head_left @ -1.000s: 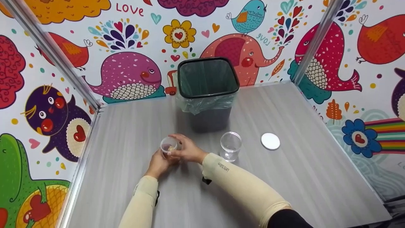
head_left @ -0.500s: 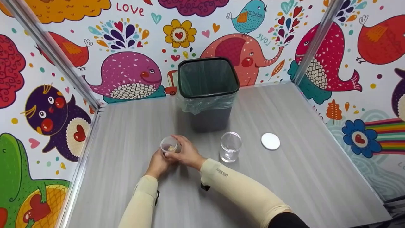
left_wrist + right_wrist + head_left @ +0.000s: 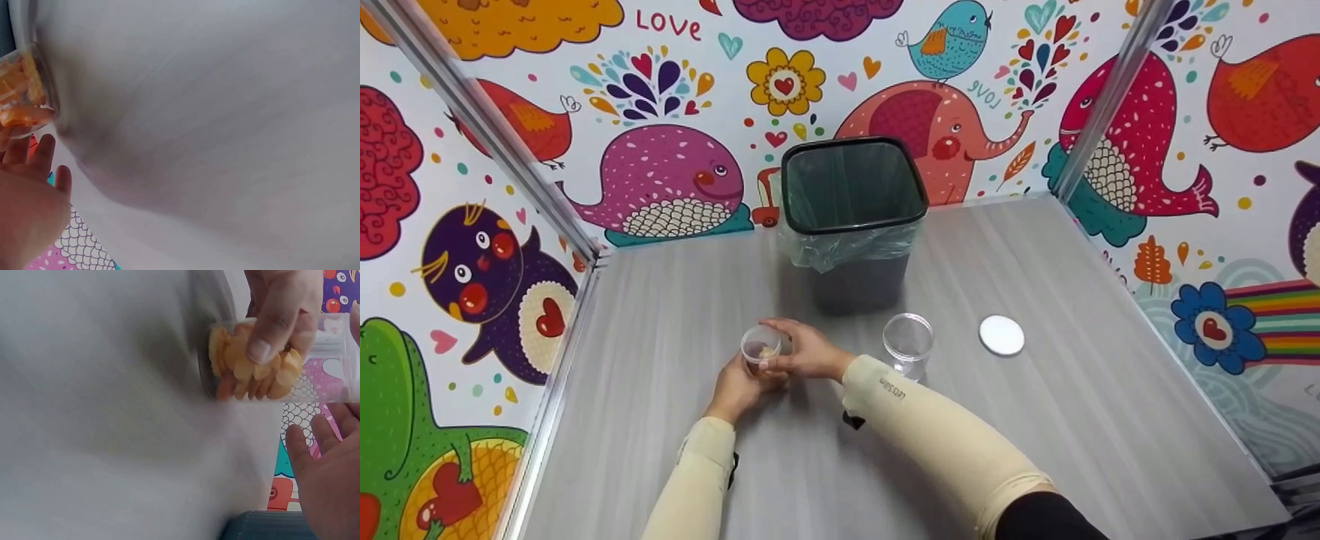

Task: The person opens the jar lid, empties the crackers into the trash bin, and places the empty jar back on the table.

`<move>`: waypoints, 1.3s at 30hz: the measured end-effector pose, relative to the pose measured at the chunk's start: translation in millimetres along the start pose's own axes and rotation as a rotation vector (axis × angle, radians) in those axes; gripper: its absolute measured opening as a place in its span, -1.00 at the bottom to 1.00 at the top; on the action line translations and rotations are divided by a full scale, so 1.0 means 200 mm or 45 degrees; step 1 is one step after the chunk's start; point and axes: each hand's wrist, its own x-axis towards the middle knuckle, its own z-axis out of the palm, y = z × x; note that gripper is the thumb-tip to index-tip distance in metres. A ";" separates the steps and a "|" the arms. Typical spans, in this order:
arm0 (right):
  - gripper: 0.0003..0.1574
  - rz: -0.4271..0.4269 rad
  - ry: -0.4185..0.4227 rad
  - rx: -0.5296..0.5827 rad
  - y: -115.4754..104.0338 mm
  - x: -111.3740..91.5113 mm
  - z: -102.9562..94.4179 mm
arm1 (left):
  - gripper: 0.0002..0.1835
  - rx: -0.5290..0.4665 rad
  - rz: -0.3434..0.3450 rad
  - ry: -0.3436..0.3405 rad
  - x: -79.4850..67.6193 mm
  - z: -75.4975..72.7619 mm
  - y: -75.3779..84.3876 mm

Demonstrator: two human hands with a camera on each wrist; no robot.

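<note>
The left hand [image 3: 740, 385] grips a clear jar [image 3: 756, 343] low down; the right hand [image 3: 811, 352] curls round its upper part. Orange pieces [image 3: 242, 367] lie inside.

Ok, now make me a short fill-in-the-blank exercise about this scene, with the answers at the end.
1. The left hand and right hand both touch one clear cylindrical plastic jar with yellow-orange pieces ____ it.
2. The squarish grey bin has a ____ rim.
3. In the head view, the flat round white disc lies to the ____ of the second clear cylindrical jar.
Missing words: inside; black; right.
</note>
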 end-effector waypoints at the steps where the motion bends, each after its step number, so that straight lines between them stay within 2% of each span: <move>1: -0.03 -0.005 -0.009 -0.008 0.00 0.00 0.00 | -0.16 0.005 -0.004 0.001 0.00 0.00 0.00; 4: -0.03 -0.014 0.017 -0.026 0.01 0.00 0.01 | -0.14 0.022 0.007 -0.006 0.00 0.00 0.00; 12: 0.01 0.008 0.303 0.018 0.00 -0.04 0.13 | -0.33 0.177 0.106 0.038 0.00 -0.01 0.00; 15: 0.00 0.024 0.350 -0.007 -0.01 -0.04 0.14 | -0.38 0.192 0.094 0.034 0.00 -0.01 0.00; 18: -0.01 0.022 0.317 0.003 -0.01 -0.04 0.13 | -0.39 0.167 0.064 0.025 0.00 0.00 0.00; 25: -0.05 0.019 0.096 0.174 0.01 -0.01 0.05 | -0.25 0.065 -0.001 0.004 -0.01 0.00 0.01; 28: -0.03 0.012 0.052 0.186 0.01 0.00 0.03 | -0.19 0.054 0.003 0.006 -0.01 0.00 0.01; 31: 0.00 -0.009 0.084 0.175 0.01 -0.01 0.05 | -0.19 0.070 0.005 0.002 -0.01 0.00 0.00; 39: 0.01 0.004 0.286 0.214 0.01 -0.02 0.14 | -0.30 0.141 0.067 0.010 0.00 -0.01 -0.01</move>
